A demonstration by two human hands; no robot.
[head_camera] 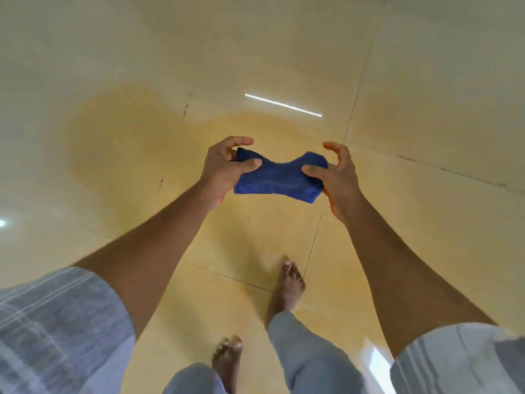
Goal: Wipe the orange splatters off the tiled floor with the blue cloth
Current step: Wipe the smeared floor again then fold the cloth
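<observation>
I hold a folded blue cloth (279, 179) in the air at chest height, stretched between both hands. My left hand (225, 166) pinches its left end between thumb and fingers. My right hand (335, 173) grips its right end the same way. Below lies the cream tiled floor (426, 123), glossy, with dark grout lines. A broad orange-yellow tinted patch (119, 143) spreads over the tiles ahead and to the left, its edges soft and blurred. No sharp separate splatters can be made out.
My bare feet stand on the tiles, the right foot (288, 285) stepped forward and the left foot (227, 359) behind it. A bright strip of ceiling light (282, 105) reflects on the floor ahead. A few dark specks mark the grout (186, 108).
</observation>
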